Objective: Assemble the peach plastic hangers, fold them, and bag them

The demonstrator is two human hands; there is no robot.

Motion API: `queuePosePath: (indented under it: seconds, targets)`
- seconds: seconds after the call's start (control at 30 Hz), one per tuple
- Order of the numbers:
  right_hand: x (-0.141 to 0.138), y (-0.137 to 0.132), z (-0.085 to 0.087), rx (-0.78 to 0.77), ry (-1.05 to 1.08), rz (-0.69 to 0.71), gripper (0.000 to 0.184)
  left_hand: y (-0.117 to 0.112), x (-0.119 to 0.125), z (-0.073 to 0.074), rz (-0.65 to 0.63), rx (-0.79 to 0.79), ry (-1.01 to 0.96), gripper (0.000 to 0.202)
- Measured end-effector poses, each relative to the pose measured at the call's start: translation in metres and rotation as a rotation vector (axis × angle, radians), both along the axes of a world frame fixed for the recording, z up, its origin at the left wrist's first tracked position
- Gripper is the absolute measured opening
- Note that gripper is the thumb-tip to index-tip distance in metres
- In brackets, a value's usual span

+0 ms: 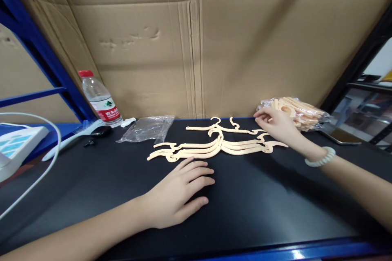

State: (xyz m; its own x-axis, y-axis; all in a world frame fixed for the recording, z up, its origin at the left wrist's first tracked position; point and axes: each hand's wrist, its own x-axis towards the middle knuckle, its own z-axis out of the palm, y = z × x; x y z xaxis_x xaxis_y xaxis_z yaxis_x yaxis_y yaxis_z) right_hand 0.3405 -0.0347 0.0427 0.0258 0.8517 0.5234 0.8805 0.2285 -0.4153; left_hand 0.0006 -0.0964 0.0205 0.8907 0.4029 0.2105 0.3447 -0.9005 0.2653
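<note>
Left hand (pixel 182 195) palm down, fingers loosely spread, nothing in it, just on the near side of the hanger stack (pixel 219 146); index fingertip sits by the front edge, contact can't tell. Stack lies straight out past those fingers, long axis running left-right, hooks pointing away from the person. Right hand (pixel 280 127) is off the stack's right end and farther back, fingers drawn in narrow; can't tell if anything is pinched. Left hand is nearer the stack; right is nearer the bagged hangers (pixel 301 110), contact there unclear.

Materials, left to right. Far left of stack: white box (pixel 23 147) with blue-green panels, then clear plastic bottle (pixel 105 108), red cap, red-and-white label, part filled. Between bottle and stack: crumpled clear plastic bag (pixel 150 128), thin, shiny. Stack itself: cream plastic, smooth, slim curved bars nested close, curled notched ends, hooks bunched mid-stack. Just behind stack: one more cream hanger (pixel 200 128), hook up, plus a small S-curved end piece (pixel 235 124). Right of stack: bagged hangers, same cream plastic under wrinkled clear film; pale beaded bracelet (pixel 321 160) on right wrist. Under everything: matte black bench (pixel 239 204); creased brown cardboard (pixel 137 49) stands behind stack.
</note>
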Motion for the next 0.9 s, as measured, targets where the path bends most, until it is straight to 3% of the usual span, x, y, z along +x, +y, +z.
queuePosePath:
  seconds: [0.1,0.27,0.43,0.6,0.9]
  targets:
    - [-0.001,0.021,0.004,-0.182,-0.101,-0.009,0.016,-0.001,0.000,0.001,0.003,0.000,0.017,0.033]
    - [-0.014,0.050,0.003,-0.303,-0.212,-0.040,0.017,-0.002,0.001,0.003,0.004,-0.007,0.020,0.035]
    - [-0.028,0.070,-0.006,-0.435,-0.333,-0.071,0.034,-0.002,0.000,0.002,-0.007,0.002,0.002,0.035]
    - [-0.037,0.082,-0.014,-0.497,-0.441,-0.118,0.032,-0.001,0.000,0.000,-0.010,-0.002,-0.001,0.035]
    - [-0.041,0.087,-0.013,-0.530,-0.469,-0.172,0.023,-0.001,-0.001,0.000,-0.019,0.001,0.007,0.034]
